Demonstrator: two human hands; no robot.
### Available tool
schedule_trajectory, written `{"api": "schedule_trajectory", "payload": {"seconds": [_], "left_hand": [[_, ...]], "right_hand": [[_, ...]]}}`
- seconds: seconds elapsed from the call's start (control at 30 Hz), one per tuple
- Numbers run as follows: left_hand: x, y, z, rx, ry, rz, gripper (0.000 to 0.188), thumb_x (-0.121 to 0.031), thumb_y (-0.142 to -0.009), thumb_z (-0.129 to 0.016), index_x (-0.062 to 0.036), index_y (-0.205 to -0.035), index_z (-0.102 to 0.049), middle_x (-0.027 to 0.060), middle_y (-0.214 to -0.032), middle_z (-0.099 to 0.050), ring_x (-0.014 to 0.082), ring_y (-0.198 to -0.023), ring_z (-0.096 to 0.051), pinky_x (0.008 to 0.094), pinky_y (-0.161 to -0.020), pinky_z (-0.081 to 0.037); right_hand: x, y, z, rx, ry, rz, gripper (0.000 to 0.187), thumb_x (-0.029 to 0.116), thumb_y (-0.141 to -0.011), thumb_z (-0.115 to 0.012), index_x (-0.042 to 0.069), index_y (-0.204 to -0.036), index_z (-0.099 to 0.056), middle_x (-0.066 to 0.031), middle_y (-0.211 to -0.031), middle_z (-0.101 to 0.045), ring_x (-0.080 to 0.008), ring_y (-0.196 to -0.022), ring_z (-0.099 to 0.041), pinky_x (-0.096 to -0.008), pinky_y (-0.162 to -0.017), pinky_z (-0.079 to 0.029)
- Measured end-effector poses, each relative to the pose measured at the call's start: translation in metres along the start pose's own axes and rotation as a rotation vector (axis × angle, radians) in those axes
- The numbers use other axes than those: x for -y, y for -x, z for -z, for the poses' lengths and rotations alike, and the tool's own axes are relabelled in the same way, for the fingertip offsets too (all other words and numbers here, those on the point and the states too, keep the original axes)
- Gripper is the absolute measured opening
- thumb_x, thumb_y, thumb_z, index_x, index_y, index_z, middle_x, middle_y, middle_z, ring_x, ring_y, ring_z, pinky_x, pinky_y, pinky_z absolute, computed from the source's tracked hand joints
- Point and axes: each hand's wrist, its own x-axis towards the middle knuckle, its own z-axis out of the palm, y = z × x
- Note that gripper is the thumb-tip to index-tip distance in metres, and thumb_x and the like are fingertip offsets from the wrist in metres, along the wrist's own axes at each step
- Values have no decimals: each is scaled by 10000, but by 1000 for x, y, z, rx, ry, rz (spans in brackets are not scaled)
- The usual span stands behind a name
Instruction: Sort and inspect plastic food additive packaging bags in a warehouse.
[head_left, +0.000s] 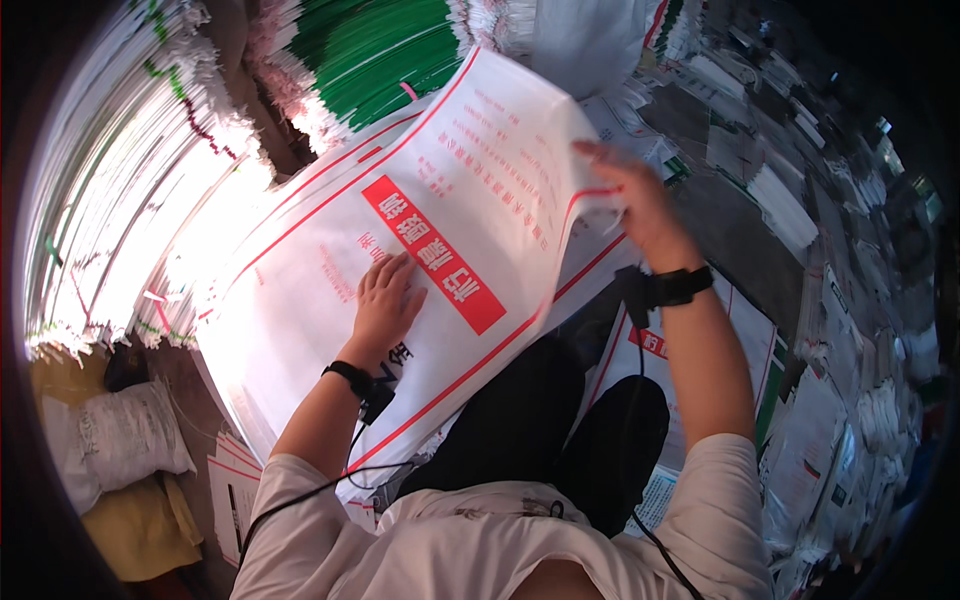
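Note:
A large white woven sack (335, 255) with red stripes, a red printed panel and small red print lies across my lap and in front of me. My left hand (388, 300) rests flat on it, fingers stretched, just left of the red panel. At the sack's right side my right hand (640, 205) has the edge between thumb and fingers; its fingertips are slightly blurred. That edge is raised and curls upward, while the left part lies flat. More sheets of the same kind show beneath its upper left edge.
Tall stacks of white sacks (130, 170) stand at the left, with a green stack (375, 55) ahead. Piles of flat sacks (850, 400) cover the right. A yellow bundle (140, 530) and a white wrapped package (130, 440) lie lower left. Black cables (290, 510) run from my wrist straps.

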Motion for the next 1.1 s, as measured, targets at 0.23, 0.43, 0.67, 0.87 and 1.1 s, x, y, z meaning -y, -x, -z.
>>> {"api": "schedule_trajectory", "payload": {"seconds": [0.23,0.43,0.67,0.87,1.1], "left_hand": [[-104,70,85,338,529,-313,1175,-494,-737,-849,-46,-1590,-176,242,-1635,-196,417,-1525,-170,590,-1198,-183],[-111,104,95,202,82,-73,786,-190,-838,-748,-56,-1511,-363,200,-1577,-353,373,-1415,-409,554,-1144,-346],[-54,18,180,-303,-64,132,165,-145,-914,-671,-110,-1069,-715,153,-913,-720,355,-818,-694,403,-710,-546],[-52,-61,163,-430,-169,-109,182,-129,-893,-674,-116,-1069,-717,147,-878,-716,346,-725,-683,418,-632,-544],[-131,-47,51,45,-227,-514,741,-113,-882,-600,-212,-1563,-326,61,-1606,-342,288,-1499,-290,651,-1194,-179]], "right_hand": [[78,23,25,-107,-242,210,338,145,-967,-568,46,-1277,-660,-89,-1231,-692,-211,-1135,-662,-320,-962,-557],[116,62,26,518,-457,369,473,99,-1001,-400,-54,-1445,-453,-201,-1448,-525,-316,-1343,-517,-401,-1167,-391],[125,124,92,-130,322,535,607,277,-932,-633,-40,-1428,-486,-204,-1479,-503,-302,-1408,-450,-438,-1215,-298],[110,180,137,-447,535,464,686,329,-925,-607,-38,-1476,-427,-208,-1510,-468,-338,-1451,-389,-467,-1230,-252],[46,324,215,-512,-93,468,775,289,-921,-531,-31,-1562,-237,-241,-1636,-209,-326,-1550,-129,-460,-1260,-88]]}}
